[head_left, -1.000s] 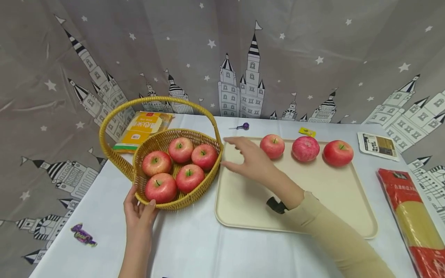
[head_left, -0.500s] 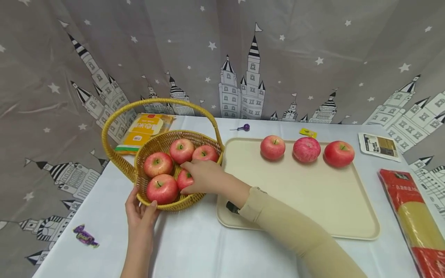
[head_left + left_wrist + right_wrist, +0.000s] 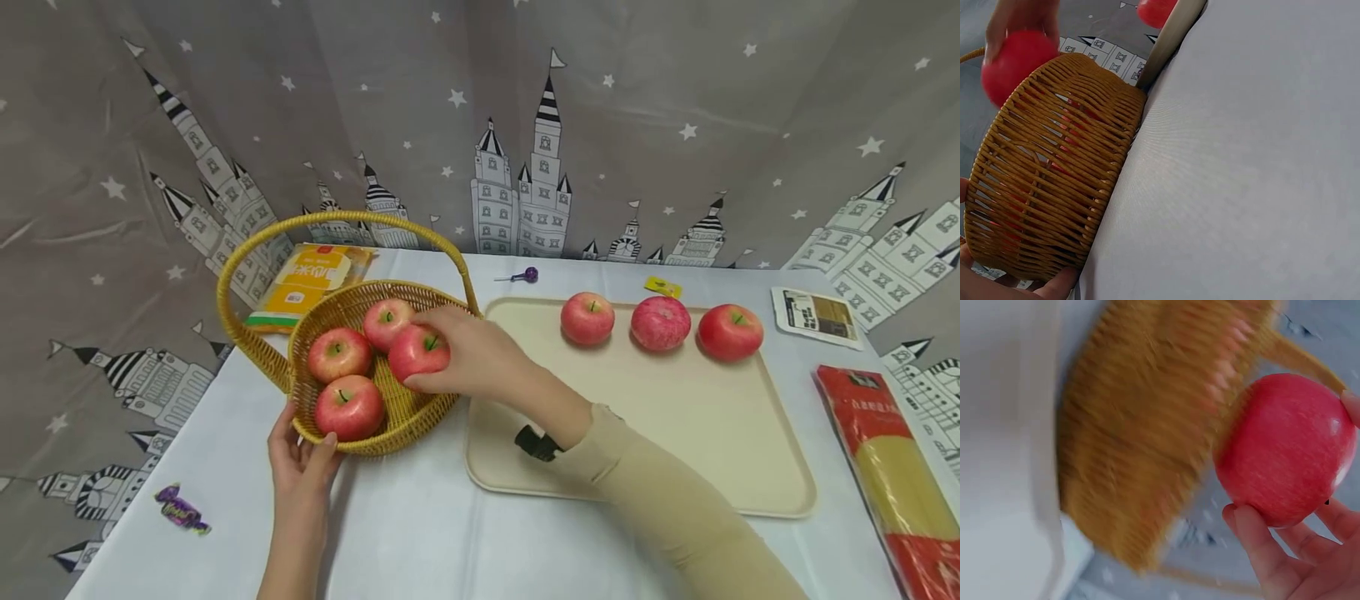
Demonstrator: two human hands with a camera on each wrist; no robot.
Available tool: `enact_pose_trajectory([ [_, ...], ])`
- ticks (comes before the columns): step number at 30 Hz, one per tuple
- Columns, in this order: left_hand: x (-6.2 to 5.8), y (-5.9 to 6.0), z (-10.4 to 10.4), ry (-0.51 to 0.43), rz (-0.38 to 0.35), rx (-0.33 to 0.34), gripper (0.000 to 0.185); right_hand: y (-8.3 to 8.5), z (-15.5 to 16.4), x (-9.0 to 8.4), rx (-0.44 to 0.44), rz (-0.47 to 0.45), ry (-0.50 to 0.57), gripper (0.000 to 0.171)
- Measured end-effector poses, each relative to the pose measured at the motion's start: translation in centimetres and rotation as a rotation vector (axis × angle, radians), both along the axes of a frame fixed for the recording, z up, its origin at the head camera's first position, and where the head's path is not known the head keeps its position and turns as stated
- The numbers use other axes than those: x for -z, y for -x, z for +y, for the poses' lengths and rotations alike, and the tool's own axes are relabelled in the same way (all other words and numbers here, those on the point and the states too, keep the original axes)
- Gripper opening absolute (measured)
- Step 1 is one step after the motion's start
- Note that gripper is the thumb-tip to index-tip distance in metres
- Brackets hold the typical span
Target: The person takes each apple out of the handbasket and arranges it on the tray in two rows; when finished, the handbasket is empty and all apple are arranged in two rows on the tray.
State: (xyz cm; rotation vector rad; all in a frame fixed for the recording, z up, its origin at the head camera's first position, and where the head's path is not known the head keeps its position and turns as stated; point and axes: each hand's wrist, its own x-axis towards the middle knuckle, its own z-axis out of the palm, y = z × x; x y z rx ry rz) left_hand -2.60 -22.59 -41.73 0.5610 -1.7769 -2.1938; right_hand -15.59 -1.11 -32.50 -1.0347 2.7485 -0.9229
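A woven yellow basket (image 3: 408, 417) with a hoop handle stands on the white table left of a cream tray (image 3: 675, 433). My right hand (image 3: 457, 354) grips a red apple (image 3: 418, 354) and holds it just above the basket's right side. The right wrist view shows the apple (image 3: 1285, 450) between my fingers (image 3: 1260, 544), with the blurred basket (image 3: 1147, 425) behind. Three more apples (image 3: 339, 354) show inside the basket. My left hand (image 3: 300, 450) holds the basket's near rim; its fingers (image 3: 1054, 287) lie under the basket wall (image 3: 1054, 187). Three apples (image 3: 661, 323) sit in a row at the tray's back.
Behind the basket lies a yellow packet (image 3: 311, 279). A purple lollipop (image 3: 525, 273) and a small yellow wrapper (image 3: 663, 286) lie behind the tray. A printed card (image 3: 816, 312) and a red noodle pack (image 3: 888, 467) are at the right, a purple candy (image 3: 180, 508) at the left edge.
My right hand went from the tray's left end into the basket, took hold of an apple and raised it. The left hand stayed on the basket rim.
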Motion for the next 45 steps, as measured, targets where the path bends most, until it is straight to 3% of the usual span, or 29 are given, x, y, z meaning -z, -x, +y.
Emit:
enact_pose_trajectory([
  [4,-0.2,0.1,0.0,0.009,0.005,0.005,0.069,0.6,4.0,-1.8,0.105,-0.019,0.052,0.071],
  [7,-0.3,0.1,-0.1,0.005,0.021,0.0,0.068,1.8,6.7,-1.6,0.177,-0.059,0.057,0.074],
  [15,-0.1,0.0,-0.1,0.007,0.007,0.0,0.068,6.2,8.5,3.5,0.255,-0.152,-0.06,0.072],
  [20,0.1,0.1,0.1,0.001,-0.002,0.008,0.068,7.7,7.3,5.9,0.258,-0.105,-0.122,0.068],
  [25,0.2,0.2,0.3,0.005,-0.013,0.007,0.068,7.9,6.7,6.2,0.305,-0.079,-0.139,0.072],
  [30,-0.1,0.5,0.5,0.021,0.003,0.042,0.068,5.7,7.6,4.3,0.347,-0.03,-0.033,0.06],
  [33,-0.3,0.6,0.4,0.041,-0.003,0.058,0.069,3.6,7.2,2.9,0.294,-0.035,0.051,0.046],
  [36,-0.2,0.4,0.2,0.042,-0.003,0.039,0.068,1.7,5.1,2.3,0.146,-0.047,0.081,0.045],
  [40,-0.1,0.2,0.0,0.029,-0.002,0.013,0.068,0.0,1.0,2.6,-0.03,-0.006,0.003,0.052],
  [45,0.1,0.1,0.0,0.02,0.013,0.006,0.067,-0.9,-4.6,3.7,-0.157,0.009,-0.115,0.057],
])
